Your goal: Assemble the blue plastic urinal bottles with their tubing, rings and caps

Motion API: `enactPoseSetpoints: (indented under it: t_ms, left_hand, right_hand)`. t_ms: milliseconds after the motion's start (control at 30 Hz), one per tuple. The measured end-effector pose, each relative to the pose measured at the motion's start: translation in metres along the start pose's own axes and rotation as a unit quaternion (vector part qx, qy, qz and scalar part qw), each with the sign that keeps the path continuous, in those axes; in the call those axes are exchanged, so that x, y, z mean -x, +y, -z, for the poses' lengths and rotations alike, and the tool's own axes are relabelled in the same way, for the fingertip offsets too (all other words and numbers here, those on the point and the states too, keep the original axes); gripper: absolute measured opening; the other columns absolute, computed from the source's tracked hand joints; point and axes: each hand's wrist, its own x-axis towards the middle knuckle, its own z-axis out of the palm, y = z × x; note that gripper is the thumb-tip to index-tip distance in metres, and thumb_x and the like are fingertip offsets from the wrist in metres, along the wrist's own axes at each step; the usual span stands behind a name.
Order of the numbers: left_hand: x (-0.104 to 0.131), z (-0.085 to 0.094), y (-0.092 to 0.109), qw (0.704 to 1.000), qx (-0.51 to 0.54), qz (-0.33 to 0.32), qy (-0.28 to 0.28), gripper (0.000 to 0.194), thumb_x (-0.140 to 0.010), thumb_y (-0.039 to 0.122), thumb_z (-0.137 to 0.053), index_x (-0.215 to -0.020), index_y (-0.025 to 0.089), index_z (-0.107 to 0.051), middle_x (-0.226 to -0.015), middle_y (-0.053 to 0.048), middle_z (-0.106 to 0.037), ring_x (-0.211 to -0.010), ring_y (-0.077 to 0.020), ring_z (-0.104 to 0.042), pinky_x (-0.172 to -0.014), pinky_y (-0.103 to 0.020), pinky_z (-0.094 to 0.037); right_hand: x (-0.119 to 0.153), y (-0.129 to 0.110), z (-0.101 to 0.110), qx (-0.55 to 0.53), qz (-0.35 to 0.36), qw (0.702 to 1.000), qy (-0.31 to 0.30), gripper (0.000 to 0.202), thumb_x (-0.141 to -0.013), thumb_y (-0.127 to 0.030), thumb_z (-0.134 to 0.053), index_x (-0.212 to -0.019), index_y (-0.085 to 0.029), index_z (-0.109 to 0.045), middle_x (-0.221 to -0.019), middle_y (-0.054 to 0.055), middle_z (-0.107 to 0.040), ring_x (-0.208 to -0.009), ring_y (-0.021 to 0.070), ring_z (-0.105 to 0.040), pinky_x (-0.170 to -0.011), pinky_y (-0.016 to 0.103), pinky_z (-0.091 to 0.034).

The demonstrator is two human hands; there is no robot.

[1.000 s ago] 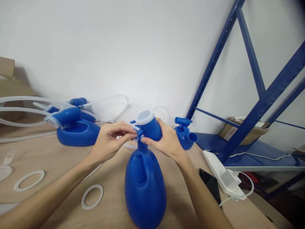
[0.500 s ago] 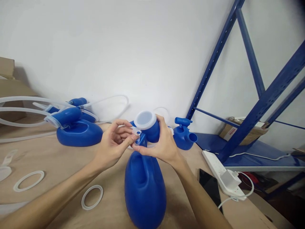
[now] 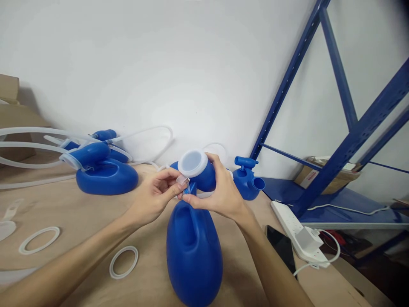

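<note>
A light wooden tabletop in use, with a blue shelf beyond it at right.
On the tabletop (image 3: 153, 260) we see a blue handled bottle (image 3: 108, 179) at middle left, a smaller-looking blue bottle (image 3: 244, 187) right of centre, and a large blue bottle (image 3: 194, 264) at lower centre, its underside hidden from us; two white rings (image 3: 111, 265) and a translucent flat piece (image 3: 7, 230) lie flat at lower left, a black phone (image 3: 281, 249) beside a white power strip (image 3: 287, 219) at lower right; the shelf (image 3: 335, 217) bears a torn carton (image 3: 311, 177) and a white cable (image 3: 354, 209).

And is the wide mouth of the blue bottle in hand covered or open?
Covered: a translucent white lid spans it.
</note>
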Motion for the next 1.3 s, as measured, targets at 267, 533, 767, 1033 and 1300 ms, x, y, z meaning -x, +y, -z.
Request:
enactPoseSetpoints:
  t_ms: [267,533,767,1033,1300]
  left_hand:
    - [0.004,-0.006,0.002,1.0,0.009,-0.011,-0.001,0.007,-0.094,0.025,-0.071,-0.089,0.021,-0.067,-0.078,0.002,-0.066,-0.068,-0.0097,-0.065,-0.063,-0.019,-0.055]
    - [0.002,-0.006,0.003,1.0,0.02,-0.019,-0.008,0.01,-0.091,0.027,-0.075,-0.088,0.02,-0.07,-0.084,-0.002,-0.07,-0.079,-0.0142,-0.068,-0.073,-0.024,-0.058]
    - [0.002,-0.005,0.003,1.0,0.03,0.003,-0.01,0.011,-0.09,0.027,-0.076,-0.086,0.019,-0.07,-0.084,-0.002,-0.071,-0.08,-0.0129,-0.067,-0.074,-0.022,-0.057]
    - [0.0,-0.004,0.001,0.996,0.074,0.038,-0.026,0.011,-0.087,0.027,-0.079,-0.087,0.018,-0.074,-0.087,-0.004,-0.074,-0.083,-0.0145,-0.07,-0.078,-0.024,-0.06]
    - [0.002,-0.01,0.014,0.995,0.079,0.054,-0.024,0.021,-0.086,0.031,-0.08,-0.079,0.017,-0.065,-0.079,-0.001,-0.067,-0.069,-0.012,-0.066,-0.065,-0.023,-0.061]
  right_hand:
    - [0.0,0.004,0.005,-0.073,0.003,0.996,-0.057,0.08,-0.07,-0.042,-0.088,-0.138,-0.024,-0.049,-0.14,0.011,-0.059,-0.13,0.0337,-0.057,-0.111,0.051,-0.047]
    - [-0.001,0.001,0.009,-0.092,-0.025,0.992,-0.089,0.08,-0.071,-0.043,-0.088,-0.138,-0.025,-0.05,-0.135,0.009,-0.062,-0.128,0.0328,-0.058,-0.108,0.05,-0.049]
    - [-0.001,0.0,0.007,-0.099,-0.035,0.991,-0.08,0.079,-0.069,-0.048,-0.09,-0.133,-0.023,-0.051,-0.133,0.009,-0.063,-0.125,0.0311,-0.059,-0.11,0.048,-0.046]
    - [-0.003,0.0,0.006,-0.113,-0.044,0.989,-0.088,0.069,-0.067,-0.035,-0.086,-0.127,-0.022,-0.054,-0.132,0.009,-0.064,-0.124,0.0313,-0.059,-0.105,0.046,-0.048]
    - [-0.002,-0.006,0.006,-0.114,-0.066,0.989,-0.072,0.062,-0.064,-0.03,-0.085,-0.119,-0.023,-0.057,-0.118,0.006,-0.068,-0.111,0.0297,-0.064,-0.097,0.045,-0.053]
